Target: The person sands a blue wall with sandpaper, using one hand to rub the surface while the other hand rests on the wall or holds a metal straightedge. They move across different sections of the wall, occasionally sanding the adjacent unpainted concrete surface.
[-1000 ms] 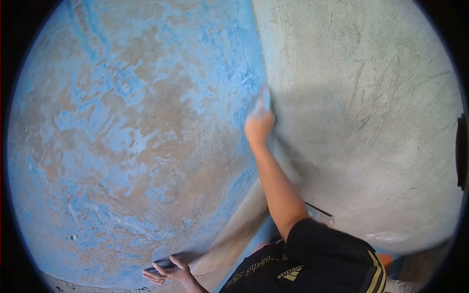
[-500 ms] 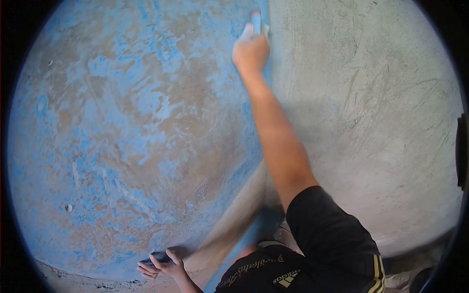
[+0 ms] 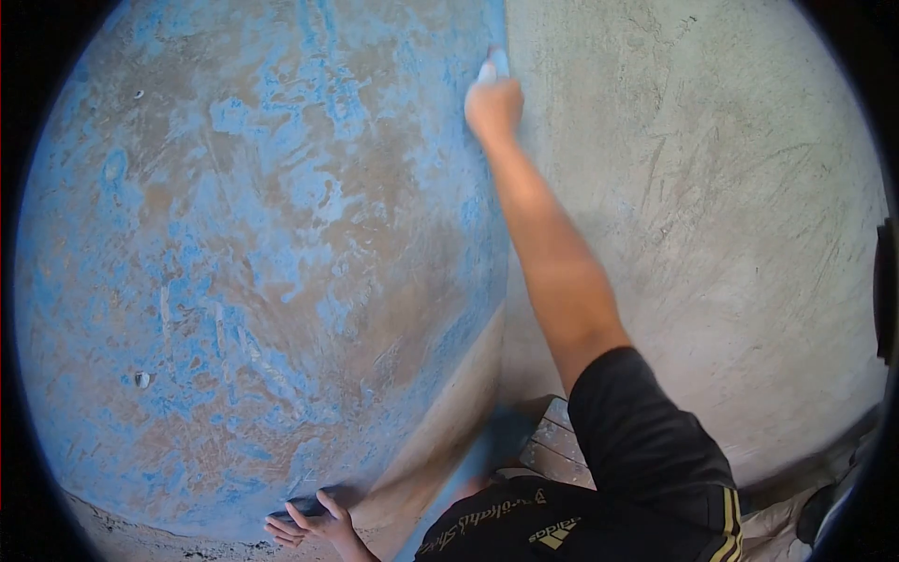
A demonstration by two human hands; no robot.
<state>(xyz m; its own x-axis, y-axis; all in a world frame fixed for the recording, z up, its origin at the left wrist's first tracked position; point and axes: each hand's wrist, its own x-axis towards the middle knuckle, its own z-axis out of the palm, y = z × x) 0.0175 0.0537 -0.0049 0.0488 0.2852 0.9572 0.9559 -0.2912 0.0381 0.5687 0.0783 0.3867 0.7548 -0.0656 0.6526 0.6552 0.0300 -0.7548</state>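
Note:
A wall (image 3: 281,272) with patchy blue paint over grey-brown plaster fills the left of the view. High up, where it meets a plain grey wall (image 3: 702,215), my right hand (image 3: 494,108) is closed around a small light-blue, flat-looking tool (image 3: 500,66). Motion blur and my fingers hide its exact kind. The tool lies against the blue strip beside the corner. Low on the painted wall, my left hand (image 3: 318,525) rests with its fingers spread, holding nothing.
Below the corner, a tiled, paint-spotted surface (image 3: 554,442) shows behind my black shirt sleeve. A bare plaster band (image 3: 449,403) slopes along the painted wall's lower right. Pale crumpled material (image 3: 773,525) lies at the bottom right.
My right hand has moved a little down the wall beside the corner with the tool. The view has shifted slightly, revealing more of the tiled surface. My left hand remains spread on the wall.

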